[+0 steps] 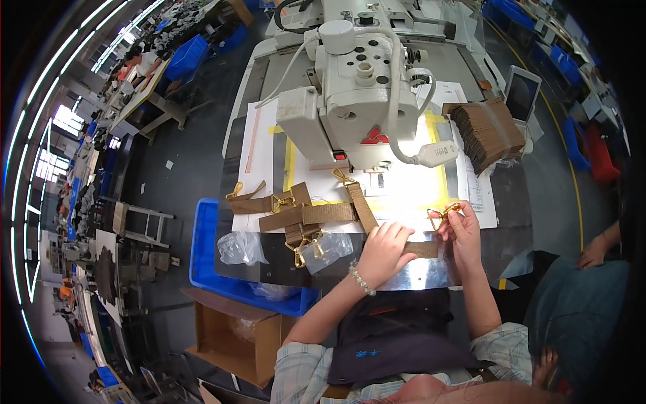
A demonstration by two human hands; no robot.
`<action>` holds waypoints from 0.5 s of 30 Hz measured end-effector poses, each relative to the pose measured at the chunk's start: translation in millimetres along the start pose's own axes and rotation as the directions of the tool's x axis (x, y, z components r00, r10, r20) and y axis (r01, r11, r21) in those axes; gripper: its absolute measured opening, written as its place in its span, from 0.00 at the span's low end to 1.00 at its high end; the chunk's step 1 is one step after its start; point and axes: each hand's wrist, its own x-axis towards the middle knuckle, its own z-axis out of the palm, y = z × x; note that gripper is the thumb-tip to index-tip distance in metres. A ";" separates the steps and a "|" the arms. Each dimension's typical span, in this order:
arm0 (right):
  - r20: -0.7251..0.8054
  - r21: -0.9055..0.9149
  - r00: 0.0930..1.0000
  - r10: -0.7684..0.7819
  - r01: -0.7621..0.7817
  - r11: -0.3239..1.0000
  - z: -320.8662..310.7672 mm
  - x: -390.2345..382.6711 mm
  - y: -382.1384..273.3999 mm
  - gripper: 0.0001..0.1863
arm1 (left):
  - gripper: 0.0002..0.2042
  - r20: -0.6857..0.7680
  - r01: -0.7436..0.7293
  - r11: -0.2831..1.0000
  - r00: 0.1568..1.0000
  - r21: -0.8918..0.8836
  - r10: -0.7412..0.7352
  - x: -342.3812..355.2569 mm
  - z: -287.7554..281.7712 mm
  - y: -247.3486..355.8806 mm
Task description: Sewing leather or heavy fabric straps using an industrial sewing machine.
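Observation:
My right hand [464, 237] pinches a gold snap hook [441, 215] at the right of the work plate. A short brown webbing strap [422, 250] runs between my two hands. My left hand [385, 256], a beaded bracelet on its wrist, is closed over the strap's left part, which its fingers partly hide. Left of it lies a loose pile of brown webbing straps [330, 214] with several gold hooks [283, 201] attached. One strap [363, 209] reaches from the pile to my left fingers, with a gold hook [344, 177] at its top.
A white sewing machine head [363, 87] overhangs a lit sheet edged with yellow tape [436, 145]. A bundle of brown webbing pieces [488, 131] stands at right beside a screen [523, 93]. Clear plastic bags [242, 248] lie left, above a blue bin [203, 242] and cardboard box [222, 337]. Another person's hand [592, 254] shows at right.

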 end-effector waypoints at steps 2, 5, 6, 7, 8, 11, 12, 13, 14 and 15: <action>-0.023 -0.007 0.999 -0.026 0.026 1.000 -7.0 2.8 -3.6 0.05 | 0.16 -0.024 -0.015 0.999 1.000 -0.045 0.014 9.6 15.1 0.1; -0.024 -0.007 1.000 -0.008 0.008 1.000 -14.3 3.3 -6.5 0.05 | 0.15 0.278 0.027 0.990 0.961 -0.136 0.012 17.0 23.1 -1.2; -0.020 -0.007 1.000 0.006 -0.006 1.000 -15.2 3.3 -6.0 0.05 | 0.15 0.265 0.015 0.992 0.964 -0.128 0.020 17.7 23.0 -1.1; -0.018 0.004 1.000 0.016 -0.016 1.000 -15.7 3.8 -5.1 0.05 | 0.14 0.275 -0.005 0.989 0.960 -0.151 0.047 17.2 21.8 -0.2; -0.027 -0.006 0.999 0.023 -0.023 1.000 -16.1 4.7 -4.1 0.05 | 0.14 0.287 -0.024 0.984 0.955 -0.174 0.074 16.6 19.9 0.6; 0.029 0.044 0.998 -0.060 0.059 0.997 -17.6 7.4 -1.4 0.04 | 0.09 0.124 -0.020 0.971 0.991 -0.237 0.051 16.9 9.9 0.7; 0.006 0.018 0.999 -0.042 0.042 0.999 -17.6 7.2 -0.2 0.04 | 0.07 0.007 -0.037 0.970 0.999 -0.241 0.040 17.4 5.7 -0.4; 0.033 0.024 0.999 -0.038 0.038 0.999 -16.4 6.2 1.7 0.04 | 0.08 -0.034 -0.064 0.977 0.998 -0.205 0.058 17.3 0.8 -1.7; 0.062 0.031 0.998 -0.032 0.031 0.999 -15.5 5.1 3.2 0.04 | 0.08 -0.046 -0.077 0.975 0.997 -0.207 0.068 17.6 -2.8 -2.2; 0.100 0.016 0.995 -0.028 0.026 1.000 -15.4 4.1 3.6 0.05 | 0.10 -0.059 -0.076 0.983 0.996 -0.166 0.067 17.5 -6.0 -2.5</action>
